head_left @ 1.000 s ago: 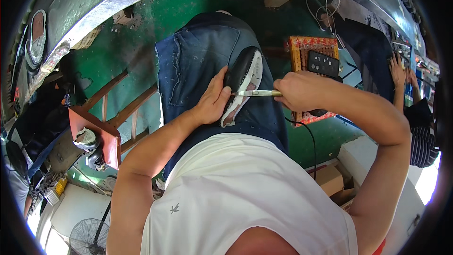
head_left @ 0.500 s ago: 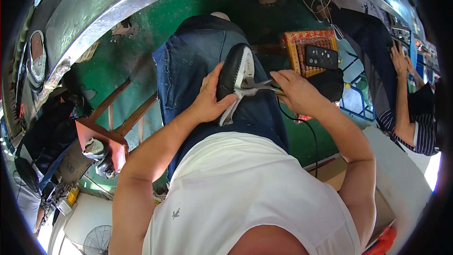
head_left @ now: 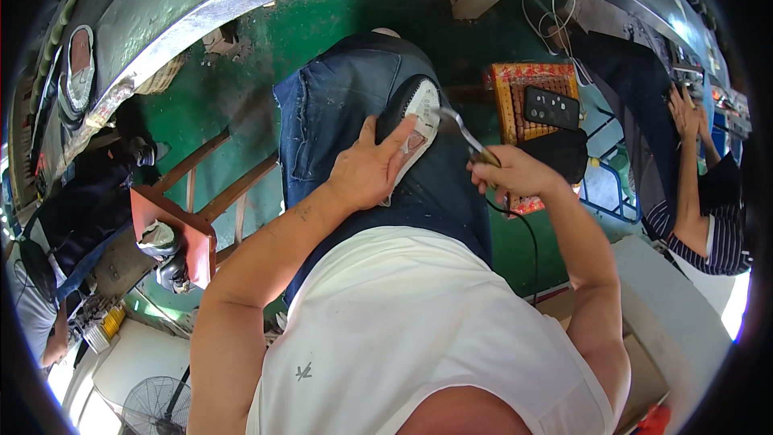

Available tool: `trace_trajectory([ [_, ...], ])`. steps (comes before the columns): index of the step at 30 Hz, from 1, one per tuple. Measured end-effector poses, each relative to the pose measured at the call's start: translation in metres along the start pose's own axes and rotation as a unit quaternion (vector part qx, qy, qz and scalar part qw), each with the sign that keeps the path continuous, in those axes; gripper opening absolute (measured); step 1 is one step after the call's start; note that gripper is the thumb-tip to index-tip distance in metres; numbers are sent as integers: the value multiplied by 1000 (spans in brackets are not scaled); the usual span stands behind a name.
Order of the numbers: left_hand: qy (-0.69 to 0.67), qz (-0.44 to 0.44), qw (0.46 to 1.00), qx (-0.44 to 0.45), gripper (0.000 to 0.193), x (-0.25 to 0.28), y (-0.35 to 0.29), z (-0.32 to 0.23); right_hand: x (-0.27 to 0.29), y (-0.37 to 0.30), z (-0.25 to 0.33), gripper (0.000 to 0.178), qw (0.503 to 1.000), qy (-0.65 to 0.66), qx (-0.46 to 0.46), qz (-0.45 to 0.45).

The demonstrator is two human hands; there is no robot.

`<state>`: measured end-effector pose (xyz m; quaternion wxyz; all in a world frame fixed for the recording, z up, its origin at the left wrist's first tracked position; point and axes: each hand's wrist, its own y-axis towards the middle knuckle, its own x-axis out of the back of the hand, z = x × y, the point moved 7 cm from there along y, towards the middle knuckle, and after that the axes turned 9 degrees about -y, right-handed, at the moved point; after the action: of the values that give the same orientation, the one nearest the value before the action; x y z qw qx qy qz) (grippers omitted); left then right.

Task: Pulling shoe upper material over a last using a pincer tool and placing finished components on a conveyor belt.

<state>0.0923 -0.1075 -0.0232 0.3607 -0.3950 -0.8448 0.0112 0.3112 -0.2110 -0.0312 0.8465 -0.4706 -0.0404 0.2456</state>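
Observation:
A black shoe upper [head_left: 392, 102] lies on my jeans-covered thighs [head_left: 322, 113], its pale underside turned up and a toothed white edge round the toe. My left hand [head_left: 366, 165] is closed round the shoe, thumb and fingers pressing over its underside. In my right hand [head_left: 515, 171] is a corded tool with a bent metal head [head_left: 460, 125] and a yellowish handle. The tip of the metal head is at the shoe's right edge, blurred; whether it touches cannot be made out. A black cable [head_left: 527, 225] hangs down from the tool.
To the right, a black slab with pale round marks [head_left: 551, 108] lies on a beaded seat [head_left: 511, 117]. A metal bench rim [head_left: 241, 8] curves ahead. A reddish wooden stool [head_left: 173, 221] with shoes stands left. Another person's hands [head_left: 686, 113] are at far right.
My left hand has shifted up over the shoe, and its pale underside shows more. The tool has swung from flat across the shoe to tip-up at its right edge. A loose white flap no longer shows.

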Motion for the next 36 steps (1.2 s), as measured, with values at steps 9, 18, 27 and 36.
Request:
trace_trajectory([
  [9, 26, 38, 999, 14, 68, -20, -12, 14, -8, 10, 82, 49, 937, -238, 134, -218],
  [18, -285, 117, 951, 8, 111, -18, -11, 40, -28, -7, 77, 42, 872, -376, 163, -270],
  [27, -423, 112, 898, 40, 101, 11, -23, 36, -42, -6, 47, 38, 902, -303, 201, -231],
  [36, -827, 35, 555, -88, 67, 167, 8, -73, -33, 22, 19, 48, 953, 21, 203, -223],
])
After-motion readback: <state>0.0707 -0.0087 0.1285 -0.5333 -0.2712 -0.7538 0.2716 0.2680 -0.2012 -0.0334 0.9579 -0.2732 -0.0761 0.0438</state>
